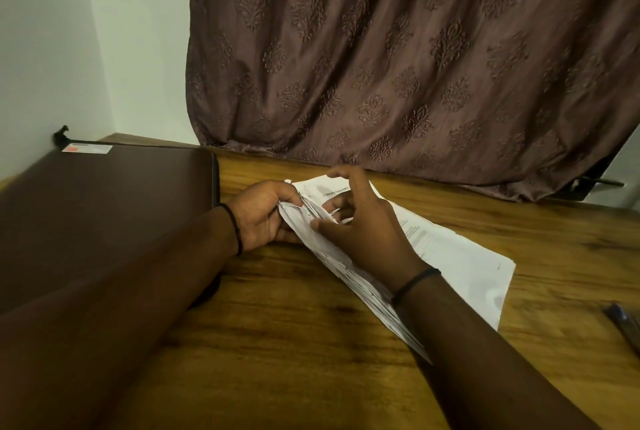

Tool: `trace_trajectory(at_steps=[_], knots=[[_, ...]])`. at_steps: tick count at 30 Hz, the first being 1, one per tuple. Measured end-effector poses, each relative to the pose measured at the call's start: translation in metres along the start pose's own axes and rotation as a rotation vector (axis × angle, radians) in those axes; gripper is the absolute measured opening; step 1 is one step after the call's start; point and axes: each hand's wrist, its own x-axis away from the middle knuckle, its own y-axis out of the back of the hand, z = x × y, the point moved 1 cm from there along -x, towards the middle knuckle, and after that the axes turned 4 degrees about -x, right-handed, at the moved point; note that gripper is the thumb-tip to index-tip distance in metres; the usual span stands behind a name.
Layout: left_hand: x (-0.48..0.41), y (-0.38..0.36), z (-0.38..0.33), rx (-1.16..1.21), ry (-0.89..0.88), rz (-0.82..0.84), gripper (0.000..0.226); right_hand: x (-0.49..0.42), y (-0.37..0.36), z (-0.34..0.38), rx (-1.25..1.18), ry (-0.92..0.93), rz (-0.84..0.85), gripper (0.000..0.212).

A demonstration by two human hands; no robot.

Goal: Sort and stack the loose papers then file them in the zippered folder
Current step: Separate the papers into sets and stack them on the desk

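One stack of papers (pixel 460 256) lies slanted on the wooden table (pixel 311 325), just right of the single brown zippered folder (pixel 104 215), which lies closed and flat; the sheets are too many and too blurred to count. Two hands work the stack's far end; the left hand (pixel 263 215) curls round the lifted edge and grips it; the right hand (pixel 363 232) has its thumb on the near edge and its fingers tucked among the sheets, pinching some, index finger raised. Each wrist wears one dark band. One card (pixel 88 149) rests on the folder's far corner; one pen (pixel 623 325) lies at the table's right edge; one patterned curtain (pixel 415 66) hangs behind.
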Motion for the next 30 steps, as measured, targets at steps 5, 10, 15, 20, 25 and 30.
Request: trace_trajectory(at_steps=[5,10,15,20,25,30], knots=[[0.0002,-0.0009,-0.0007,0.010,0.002,0.002,0.038,-0.0004,-0.0001,-0.0042,-0.163,-0.106,-0.026,0.035],[0.0007,-0.0004,0.0000,-0.007,-0.020,-0.003,0.034,-0.0001,0.0037,-0.0045,-0.010,-0.042,-0.099,0.039],[-0.0009,0.0003,0.0003,-0.009,-0.028,-0.016,0.036,-0.0013,-0.0009,-0.0016,0.131,0.093,-0.093,0.029],[-0.0004,-0.0002,0.0008,-0.006,-0.033,-0.005,0.038,-0.0013,-0.0033,-0.0001,0.129,0.073,-0.067,0.015],[0.0002,-0.0010,-0.0001,-0.009,-0.026,-0.004,0.037,-0.0014,-0.0049,-0.0002,0.222,0.059,-0.052,0.030],[-0.0005,-0.0012,-0.0005,0.014,-0.024,-0.007,0.038,-0.0007,-0.0049,-0.0004,0.256,0.054,-0.052,0.034]])
